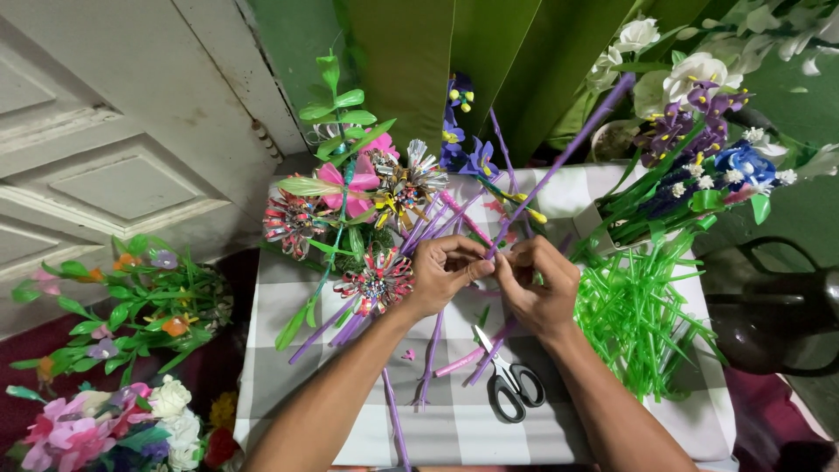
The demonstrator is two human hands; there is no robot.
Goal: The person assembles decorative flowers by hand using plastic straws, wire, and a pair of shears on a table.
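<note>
Desk (367,419): grey-and-white checked cloth, filling the middle of the view.
Green straws (638,323): loose heap at 3 o'clock of the hands.
Straw flowers (376,205): pink and striped blooms at 11 o'clock of the hands.
Left hand (441,273): grip narrow, fingertips pinching the lower end of the purple straw.
Right hand (540,284): grip closed on the same end, touching the left.
Purple straw (559,162): slants from the hands toward 1 o'clock.
Scissors (507,378): black-handled, at 6 o'clock, just below the hands.
</note>
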